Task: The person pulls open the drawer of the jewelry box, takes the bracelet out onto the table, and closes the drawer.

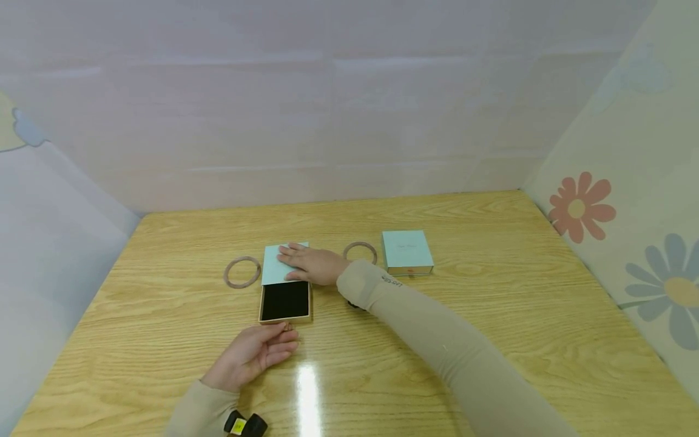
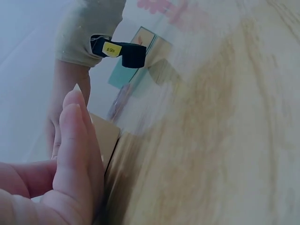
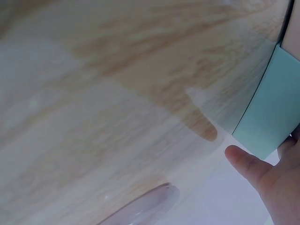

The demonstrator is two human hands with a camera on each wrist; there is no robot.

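A small drawer box stands left of the table's middle, its pale-blue sleeve point(image 1: 272, 267) at the back and its black-lined drawer point(image 1: 285, 301) slid out toward me. My right hand point(image 1: 317, 267) rests on top of the sleeve with fingers spread and fairly straight. At the drawer's front edge, my left hand point(image 1: 256, 355) pinches the small reddish pull tab between thumb and index finger, while its other fingers are loosely bent. In the right wrist view, the sleeve's side point(image 3: 267, 108) shows beside the right thumb.
Left of the box lies a pinkish-brown bangle point(image 1: 243, 286). A second bangle point(image 1: 358, 244) lies to the right, partly behind the right forearm. Beyond it sits another pale-blue drawer box point(image 1: 406, 249), closed. Walls border the wooden table point(image 1: 491, 243) at the back and sides.
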